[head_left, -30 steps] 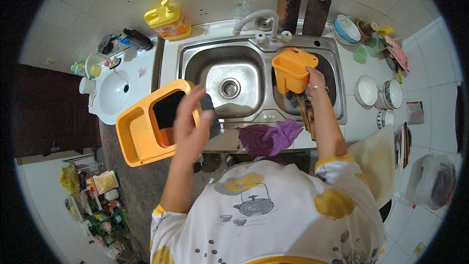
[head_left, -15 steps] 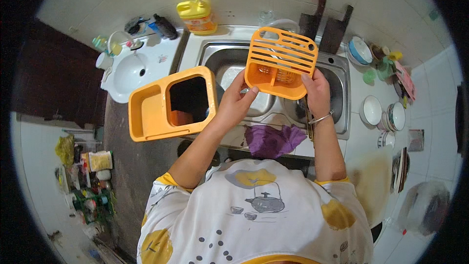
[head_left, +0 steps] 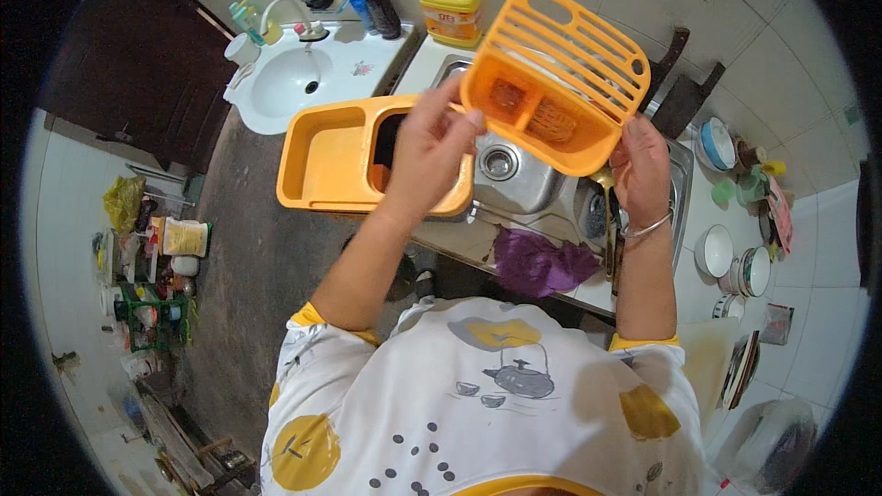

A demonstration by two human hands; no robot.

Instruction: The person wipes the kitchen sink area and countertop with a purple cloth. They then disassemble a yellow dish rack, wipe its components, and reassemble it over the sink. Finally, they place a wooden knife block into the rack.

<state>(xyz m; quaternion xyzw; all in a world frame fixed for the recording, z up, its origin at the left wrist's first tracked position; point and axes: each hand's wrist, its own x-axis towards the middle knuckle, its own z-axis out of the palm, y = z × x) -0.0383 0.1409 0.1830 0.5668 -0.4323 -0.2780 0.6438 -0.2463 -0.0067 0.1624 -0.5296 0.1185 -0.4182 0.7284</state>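
Observation:
Between my hands an orange plastic rack (head_left: 588, 142) is held up over the double steel sink, tilted so its slotted upper part and two-section lower tray face me. My left hand (head_left: 432, 142), slightly blurred, is closed on the rack's left edge with the thumb in front. At the lower right corner my right hand (head_left: 640, 170) grips it, most fingers hidden behind. Left of the sink stands a larger orange bin (head_left: 333, 156) with a shallow tray and a dark deep opening, partly covered by my left hand and forearm.
A purple cloth (head_left: 542, 262) drapes over the front edge of the sink (head_left: 496, 163). Behind stand a yellow jug (head_left: 450, 14) and, farther right, a dark cleaver (head_left: 684, 103). A white washbasin (head_left: 292, 83) is at the left; bowls (head_left: 713, 251) sit on the right counter.
My view has shifted, so the surroundings sit differently in the picture. The rack is raised and tilted more, its right side lower, with both hands still on it.

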